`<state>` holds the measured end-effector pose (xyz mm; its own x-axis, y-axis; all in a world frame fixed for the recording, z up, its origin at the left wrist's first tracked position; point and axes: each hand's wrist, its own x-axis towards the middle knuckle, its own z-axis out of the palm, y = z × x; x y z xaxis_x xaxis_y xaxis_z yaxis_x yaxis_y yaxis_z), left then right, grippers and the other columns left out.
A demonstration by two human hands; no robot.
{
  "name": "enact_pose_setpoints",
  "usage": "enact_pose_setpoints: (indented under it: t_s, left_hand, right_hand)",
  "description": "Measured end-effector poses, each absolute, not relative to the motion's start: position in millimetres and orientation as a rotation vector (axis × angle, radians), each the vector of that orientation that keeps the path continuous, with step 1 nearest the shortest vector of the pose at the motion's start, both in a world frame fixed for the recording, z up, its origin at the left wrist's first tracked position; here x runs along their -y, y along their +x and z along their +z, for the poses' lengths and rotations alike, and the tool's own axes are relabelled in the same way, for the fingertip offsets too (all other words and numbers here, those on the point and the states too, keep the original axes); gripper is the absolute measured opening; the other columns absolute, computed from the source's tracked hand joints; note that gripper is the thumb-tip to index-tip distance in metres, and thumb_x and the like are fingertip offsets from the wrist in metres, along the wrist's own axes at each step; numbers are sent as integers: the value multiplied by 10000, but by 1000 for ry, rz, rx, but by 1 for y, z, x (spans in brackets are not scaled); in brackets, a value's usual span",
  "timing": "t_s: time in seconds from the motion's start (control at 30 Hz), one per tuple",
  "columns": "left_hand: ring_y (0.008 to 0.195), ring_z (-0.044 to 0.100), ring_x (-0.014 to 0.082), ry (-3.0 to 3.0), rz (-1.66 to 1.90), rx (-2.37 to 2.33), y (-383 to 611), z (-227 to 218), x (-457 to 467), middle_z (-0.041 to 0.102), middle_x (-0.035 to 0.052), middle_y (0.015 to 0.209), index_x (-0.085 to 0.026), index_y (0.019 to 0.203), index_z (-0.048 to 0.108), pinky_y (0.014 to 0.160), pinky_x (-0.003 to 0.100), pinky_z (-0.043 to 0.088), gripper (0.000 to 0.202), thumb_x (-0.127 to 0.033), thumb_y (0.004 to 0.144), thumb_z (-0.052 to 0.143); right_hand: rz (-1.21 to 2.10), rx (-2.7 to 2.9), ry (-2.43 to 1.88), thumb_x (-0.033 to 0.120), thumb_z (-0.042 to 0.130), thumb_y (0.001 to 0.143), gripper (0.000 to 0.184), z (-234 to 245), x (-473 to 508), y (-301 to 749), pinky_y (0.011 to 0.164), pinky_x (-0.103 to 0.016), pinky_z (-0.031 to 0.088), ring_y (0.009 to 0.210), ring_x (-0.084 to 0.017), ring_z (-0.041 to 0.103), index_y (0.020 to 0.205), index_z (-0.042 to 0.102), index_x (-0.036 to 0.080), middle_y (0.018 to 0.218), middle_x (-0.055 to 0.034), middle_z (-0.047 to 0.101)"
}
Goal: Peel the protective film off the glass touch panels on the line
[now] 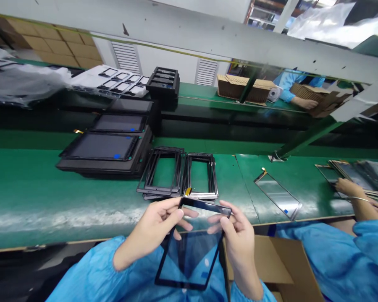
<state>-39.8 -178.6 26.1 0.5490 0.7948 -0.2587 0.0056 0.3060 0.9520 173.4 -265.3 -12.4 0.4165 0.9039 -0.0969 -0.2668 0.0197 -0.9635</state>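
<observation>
The left grip [156, 224] and the right grip [239, 237] are both pinching a dark-bordered glass panel [193, 247], thumbs pressing on the near face and fingers curling behind; the panel is hanging tilted between them, its lower end sloping toward the body, clear of the table [110, 199]. Handling it well is probably calling for light, even pressure on the black border alone, since the fingers are reaching behind the clear area and could be leaving smudges there. The orange ribbon tab [188, 191], poking up just beyond the left grip, is looking easy to crease and is deserving free space, particularly with two stacks of black frames [179, 167] sitting just past both grips. The far face is facing away, so its condition is going unseen, and reflections are mixing with the blue sleeves showing through the glass, making smudges hard to judge. The right forearm is covering part of a cardboard box [279, 260] below and beside the right grip, and the lower picture edge is cutting it off. Farther right, a co-worker's sleeve [373, 237] is running out of view.
</observation>
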Motion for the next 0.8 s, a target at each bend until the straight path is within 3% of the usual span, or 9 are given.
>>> enact_pose_setpoints:
  t_s: [0.1, 0.3, 0.47, 0.63, 0.8]
  left_hand:
    - [805, 818, 267, 1153, 616, -858, -40, 24, 181, 827, 196, 1121, -145, 1257, 774, 555, 258, 629, 438, -489, 997, 697]
    - [816, 817, 270, 1167, 619, -857, -39, 22, 183, 821, 197, 1162, -152, 1237, 788, 562, 259, 597, 445, -515, 1001, 685]
    - [1152, 765, 329, 1144, 857, -761, -41, 14, 177, 752, 195, 1362, -212, 1491, 646, 891, 346, 614, 681, -569, 925, 774]
    - [1255, 715, 390, 967, 1146, -679, -39, -15, 195, 749, 193, 1368, -223, 1483, 634, 980, 441, 602, 677, -620, 941, 713]
    - [1388, 634, 362, 969, 1251, -797, -5, -37, 209, 714, 155, 1444, -256, 1409, 684, 1153, 456, 526, 620, -425, 849, 889]
  right_hand:
    - [964, 674, -1248, 465, 837, 887, 388, -12, 266, 169, 515, -322, 643, 510, -239, 770, 1110, 747, 161, 757, -92, 833]
    - [968, 597, -1285, 490, 863, 849, 448, -22, 266, 168, 462, -300, 600, 492, -237, 751, 1098, 745, 137, 722, -98, 818]
    - [788, 294, -1204, 412, 892, 804, 457, -21, 250, 188, 492, -284, 580, 521, -194, 726, 1132, 665, 188, 788, -43, 806]
    - [763, 140, -1044, 367, 826, 886, 279, -30, 229, 195, 652, -294, 643, 820, -200, 801, 1002, 579, 309, 1042, -9, 806]
    - [984, 119, -931, 384, 840, 862, 285, -52, 202, 145, 878, -371, 663, 1094, -217, 785, 1039, 639, 285, 1194, -21, 803]
